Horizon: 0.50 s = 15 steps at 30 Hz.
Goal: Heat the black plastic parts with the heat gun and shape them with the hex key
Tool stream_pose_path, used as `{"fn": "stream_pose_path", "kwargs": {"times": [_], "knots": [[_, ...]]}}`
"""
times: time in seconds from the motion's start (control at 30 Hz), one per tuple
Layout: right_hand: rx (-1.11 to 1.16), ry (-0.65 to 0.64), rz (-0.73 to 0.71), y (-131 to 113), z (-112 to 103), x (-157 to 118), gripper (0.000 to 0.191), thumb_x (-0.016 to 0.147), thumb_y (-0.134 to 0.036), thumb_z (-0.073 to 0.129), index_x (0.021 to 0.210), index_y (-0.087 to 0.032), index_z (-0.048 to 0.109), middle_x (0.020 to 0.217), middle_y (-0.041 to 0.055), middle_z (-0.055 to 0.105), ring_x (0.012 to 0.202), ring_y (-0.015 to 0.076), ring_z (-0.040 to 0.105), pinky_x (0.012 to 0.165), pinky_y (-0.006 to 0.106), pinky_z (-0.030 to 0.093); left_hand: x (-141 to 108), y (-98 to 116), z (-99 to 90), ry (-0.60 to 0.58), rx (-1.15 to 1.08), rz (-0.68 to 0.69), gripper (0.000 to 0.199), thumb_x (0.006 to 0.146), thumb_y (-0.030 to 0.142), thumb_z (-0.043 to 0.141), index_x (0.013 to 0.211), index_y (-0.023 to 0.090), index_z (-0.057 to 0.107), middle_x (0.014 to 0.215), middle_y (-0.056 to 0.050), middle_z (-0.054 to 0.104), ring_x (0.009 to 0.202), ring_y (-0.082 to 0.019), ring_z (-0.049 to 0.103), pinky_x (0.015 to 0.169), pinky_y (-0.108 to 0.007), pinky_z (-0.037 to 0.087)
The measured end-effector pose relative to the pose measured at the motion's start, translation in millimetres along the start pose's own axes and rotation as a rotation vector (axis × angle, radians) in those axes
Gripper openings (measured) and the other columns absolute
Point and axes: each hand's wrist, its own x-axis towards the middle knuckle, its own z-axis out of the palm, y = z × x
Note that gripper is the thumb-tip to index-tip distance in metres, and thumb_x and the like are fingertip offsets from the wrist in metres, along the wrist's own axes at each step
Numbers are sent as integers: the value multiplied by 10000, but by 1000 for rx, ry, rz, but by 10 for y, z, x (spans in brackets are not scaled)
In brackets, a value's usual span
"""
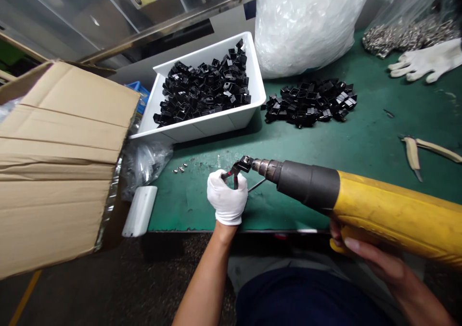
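Note:
My left hand (pixel 228 198), in a white glove, is closed around small pliers (pixel 234 170) with red and black showing at the grips. At the jaws sits a small black plastic part (pixel 245 161) with a bit of metal on it. My bare right hand (pixel 368 249) grips a yellow heat gun (pixel 393 210) from below. The gun's stepped metal nozzle (pixel 265 167) points left, its tip right beside the black part; whether they touch I cannot tell. A thin metal rod (pixel 257 185) shows behind the left hand, its other end hidden.
A white bin (pixel 209 126) of black parts stands behind, beside a loose pile (pixel 312 102). Several metal bits (pixel 180 169) lie left. Cutters (pixel 415 153), a glove (pixel 429 61) and bagged metal pieces (pixel 407 35) lie right. A cardboard box (pixel 61 172) borders the left.

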Motion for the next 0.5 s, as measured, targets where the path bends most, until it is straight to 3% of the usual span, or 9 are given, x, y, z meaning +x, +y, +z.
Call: {"fn": "stream_pose_path", "kwargs": {"times": [0.17, 0.5], "knots": [[-1, -82, -9, 116, -66, 11, 163, 811, -410, 741, 926, -298, 767, 863, 52, 771, 780, 265, 709, 720, 372, 610, 2, 6, -3, -4, 3, 1, 318, 825, 360, 628, 1059, 168, 533, 910, -71, 562, 860, -235, 587, 803, -356, 484], [41, -81, 14, 66, -46, 30, 153, 803, -389, 745, 941, -323, 759, 864, 54, 770, 778, 267, 715, 699, 348, 629, -6, 10, 1, 2, 6, -1, 320, 823, 363, 634, 1056, 167, 536, 910, -71, 558, 859, -237, 590, 800, -355, 487]]}}
